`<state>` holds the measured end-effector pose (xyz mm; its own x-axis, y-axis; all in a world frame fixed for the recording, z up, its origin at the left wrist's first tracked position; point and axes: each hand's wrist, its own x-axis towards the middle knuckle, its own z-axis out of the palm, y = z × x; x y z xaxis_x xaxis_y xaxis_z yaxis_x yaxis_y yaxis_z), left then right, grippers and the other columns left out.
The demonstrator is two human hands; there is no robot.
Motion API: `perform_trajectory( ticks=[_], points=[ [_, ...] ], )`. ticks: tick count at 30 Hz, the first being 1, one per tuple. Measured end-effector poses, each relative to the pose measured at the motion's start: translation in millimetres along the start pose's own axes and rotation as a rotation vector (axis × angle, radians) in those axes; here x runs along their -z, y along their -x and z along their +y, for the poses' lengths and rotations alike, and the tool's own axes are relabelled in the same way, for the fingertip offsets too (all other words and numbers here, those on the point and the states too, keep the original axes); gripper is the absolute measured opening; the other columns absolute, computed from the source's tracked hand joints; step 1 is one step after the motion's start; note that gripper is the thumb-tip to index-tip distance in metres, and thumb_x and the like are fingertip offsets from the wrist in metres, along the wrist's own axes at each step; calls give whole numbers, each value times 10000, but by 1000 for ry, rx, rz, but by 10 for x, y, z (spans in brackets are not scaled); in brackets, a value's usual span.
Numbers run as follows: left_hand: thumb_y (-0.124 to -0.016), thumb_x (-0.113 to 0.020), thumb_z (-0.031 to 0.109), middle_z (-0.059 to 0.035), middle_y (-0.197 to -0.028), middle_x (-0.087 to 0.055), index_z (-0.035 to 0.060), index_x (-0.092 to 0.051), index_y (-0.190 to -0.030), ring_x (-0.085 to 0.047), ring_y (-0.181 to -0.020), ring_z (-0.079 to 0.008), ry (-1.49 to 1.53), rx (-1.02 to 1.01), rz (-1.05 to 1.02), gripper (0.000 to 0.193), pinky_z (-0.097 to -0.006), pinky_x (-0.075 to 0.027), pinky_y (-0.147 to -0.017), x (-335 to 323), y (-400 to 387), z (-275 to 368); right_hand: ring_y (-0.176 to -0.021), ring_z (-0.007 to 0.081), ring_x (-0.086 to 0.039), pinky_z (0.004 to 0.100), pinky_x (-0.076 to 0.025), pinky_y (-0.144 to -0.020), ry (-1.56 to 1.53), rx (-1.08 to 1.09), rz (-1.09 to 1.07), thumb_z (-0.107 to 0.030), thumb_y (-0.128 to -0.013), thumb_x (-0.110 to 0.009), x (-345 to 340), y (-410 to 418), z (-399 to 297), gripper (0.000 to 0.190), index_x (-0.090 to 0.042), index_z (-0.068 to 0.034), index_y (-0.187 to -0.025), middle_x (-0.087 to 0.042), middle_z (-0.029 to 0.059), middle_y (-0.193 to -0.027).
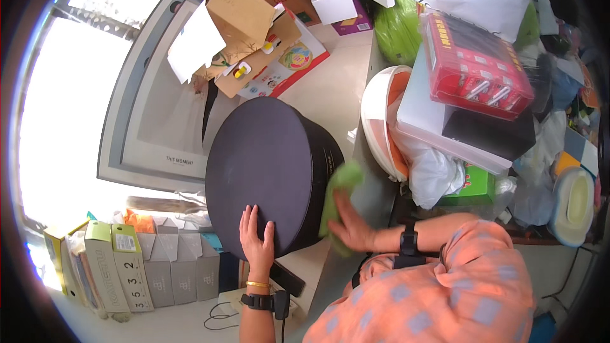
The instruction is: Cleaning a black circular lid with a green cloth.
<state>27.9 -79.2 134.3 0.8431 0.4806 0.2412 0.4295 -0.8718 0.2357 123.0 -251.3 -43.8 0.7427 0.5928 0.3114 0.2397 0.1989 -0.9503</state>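
A large round black box [262,171] stands before me, its flat top turned up towards my view and pale lettering on its side. My left hand [257,243] lies flat on the near edge of that top, thumb apart from the fingers. On the right, my right hand [351,226] holds a green cloth [340,186] against the box's side. Both the cloth and this hand are slightly blurred, and the cloth hides part of the side wall. A dark phone [287,280] lies just beside my left wrist, partly covered by the box and arm.
A framed picture [162,119] leans by the bright window on the left. Grey and green boxes [164,269] line up below it. Opened cartons [286,64] lie beyond the black box. On the right, a white-and-orange basin [381,119] and a red package [476,66] crowd the surface.
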Motion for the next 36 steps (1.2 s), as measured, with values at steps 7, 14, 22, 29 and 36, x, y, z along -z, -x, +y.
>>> perform_trajectory(
  ticks=[7,14,22,29,36],
  points=[
    [-904,-600,269,-173,-1432,-460,70,-525,-1346,-396,-1342,-367,-30,24,-6,491,-445,-304,-1112,3,10,22,-1437,424,-157,447,-151,-1173,-9,60,167,-181,-990,-432,74,-647,191,544,-258,-15,-1478,-212,261,-1529],
    [-904,-611,298,-168,-1420,-473,70,-531,-1340,-404,-1333,-356,-23,-4,30,499,-440,-297,-1112,-97,-169,4,-1361,336,-369,356,-256,-1136,28,25,-43,-272,-1013,-339,563,-2655,754,498,-369,12,-1421,-406,220,-1456],
    [-916,-595,312,-169,-1410,-480,77,-546,-1326,-428,-1315,-342,-64,50,67,475,-421,-325,-1102,-75,-153,-12,-1408,280,-296,347,-203,-1158,-495,-216,266,-296,-1028,-265,293,-1831,277,531,-316,6,-1462,-343,185,-1508],
    [-916,-592,343,-188,-1387,-498,52,-549,-1314,-430,-1306,-365,-86,-15,99,495,-435,-327,-1094,-119,-123,-96,-1445,466,-23,473,-80,-1179,-132,-47,167,-211,-1001,-404,-567,4,-500,680,-32,88,-1486,-15,329,-1542],
    [-915,-588,373,-190,-1383,-501,49,-551,-1310,-428,-1306,-370,-71,-21,130,512,-443,-331,-1085,-167,-88,-147,-1396,536,-123,510,-155,-1151,82,-8,29,-142,-920,-529,-746,211,-356,786,-34,86,-1486,-103,381,-1496]
  ],
)
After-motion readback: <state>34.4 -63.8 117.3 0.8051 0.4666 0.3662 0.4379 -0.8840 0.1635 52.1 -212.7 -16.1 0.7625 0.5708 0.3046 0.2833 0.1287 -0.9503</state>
